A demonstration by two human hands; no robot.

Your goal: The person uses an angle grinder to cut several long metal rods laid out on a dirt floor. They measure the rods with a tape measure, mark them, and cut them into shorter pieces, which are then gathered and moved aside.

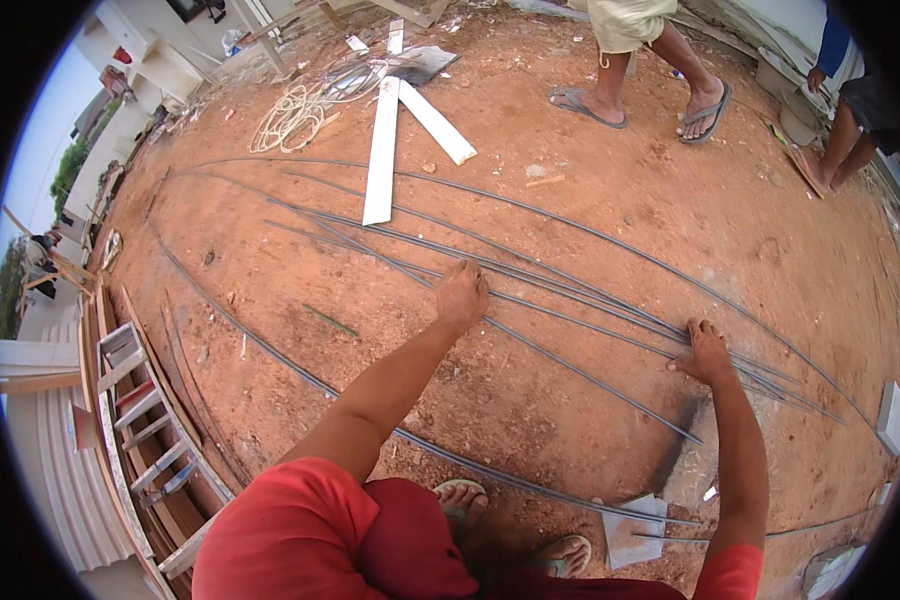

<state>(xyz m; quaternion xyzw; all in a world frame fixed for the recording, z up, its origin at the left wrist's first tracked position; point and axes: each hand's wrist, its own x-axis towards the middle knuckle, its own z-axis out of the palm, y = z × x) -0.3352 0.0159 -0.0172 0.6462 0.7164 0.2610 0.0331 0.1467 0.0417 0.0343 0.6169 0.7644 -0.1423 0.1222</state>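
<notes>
Several long, thin grey steel rods (580,290) lie roughly alongside one another across the reddish dirt in front of me. My left hand (463,292) is closed over rods near the middle of the bundle, its fingertips partly hidden. Further right, my right hand (707,350) is curled over the rods near their right ends, with the thumb apart on the near side. Beyond the bundle a separate rod bends in a long arc (610,237). Another curved rod (270,348) runs between the bundle and my feet.
White boards (380,160) lie at the far ends of the rods, beside a coiled pale hose (295,115). A ladder (150,430) lies at the left edge. Two other people stand at the far right, one in sandals (705,110). A tile piece (633,530) sits near my feet.
</notes>
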